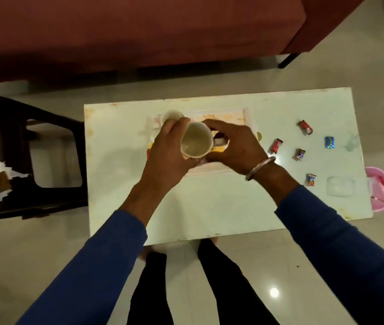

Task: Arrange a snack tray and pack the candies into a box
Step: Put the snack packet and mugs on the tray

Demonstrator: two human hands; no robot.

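I have my left hand [167, 146] wrapped around a paper cup [197, 143] above the tray [248, 118]; my right hand's [235, 146] grip I cannot tell. Tray step underway; 5 candies [276, 145] wait right, box [341, 186] near-right.

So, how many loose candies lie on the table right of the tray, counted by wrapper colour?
Red: 2
Blue: 1
Dark brown: 1
Mixed red and blue: 1
Total: 5
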